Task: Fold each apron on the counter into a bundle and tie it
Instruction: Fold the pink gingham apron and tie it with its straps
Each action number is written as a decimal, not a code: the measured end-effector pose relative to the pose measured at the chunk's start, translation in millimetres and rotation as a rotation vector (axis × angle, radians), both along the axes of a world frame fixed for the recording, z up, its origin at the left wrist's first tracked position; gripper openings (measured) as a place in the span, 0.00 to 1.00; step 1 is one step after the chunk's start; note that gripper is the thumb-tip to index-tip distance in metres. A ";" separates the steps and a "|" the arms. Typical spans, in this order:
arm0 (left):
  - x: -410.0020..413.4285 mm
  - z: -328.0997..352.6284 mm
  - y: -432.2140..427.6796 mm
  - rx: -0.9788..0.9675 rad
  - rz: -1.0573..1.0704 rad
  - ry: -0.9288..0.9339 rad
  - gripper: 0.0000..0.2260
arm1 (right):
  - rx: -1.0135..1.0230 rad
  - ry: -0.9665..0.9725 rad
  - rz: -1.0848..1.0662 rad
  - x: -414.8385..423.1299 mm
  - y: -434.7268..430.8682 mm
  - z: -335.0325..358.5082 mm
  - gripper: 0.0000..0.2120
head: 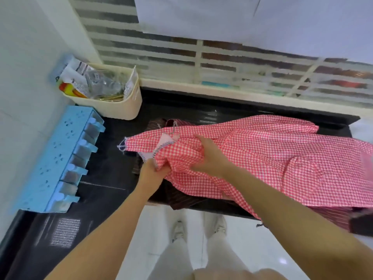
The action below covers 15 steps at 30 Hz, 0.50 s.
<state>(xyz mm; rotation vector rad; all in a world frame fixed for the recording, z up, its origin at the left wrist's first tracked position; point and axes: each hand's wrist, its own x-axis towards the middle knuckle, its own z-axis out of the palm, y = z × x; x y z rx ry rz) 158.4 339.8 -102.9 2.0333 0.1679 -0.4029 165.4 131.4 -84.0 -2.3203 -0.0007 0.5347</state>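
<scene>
While left hand [150,168] clutches the checked apron [272,154], right hand [210,156] lies spread upon it.

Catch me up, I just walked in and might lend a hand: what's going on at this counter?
A person at the black counter handles a red checked apron. The left grip pinches a bunched end; the right grip rests open on the cloth beside it. Most of the apron lies spread out, not yet bundled or tied. A dark striped cloth lies underneath.
</scene>
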 end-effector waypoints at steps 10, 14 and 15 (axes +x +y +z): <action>-4.4 -17.7 7.9 0.583 -0.085 -0.281 0.28 | -0.076 -0.008 -0.373 -39.9 -12.2 1.2 0.11; -3.6 -23.9 -2.6 0.421 0.012 0.114 0.41 | 0.204 0.338 -0.337 -61.2 -32.7 12.5 0.09; -4.3 -17.1 -10.5 0.366 -0.024 0.115 0.43 | 0.243 0.417 -0.311 -65.7 -36.1 12.9 0.10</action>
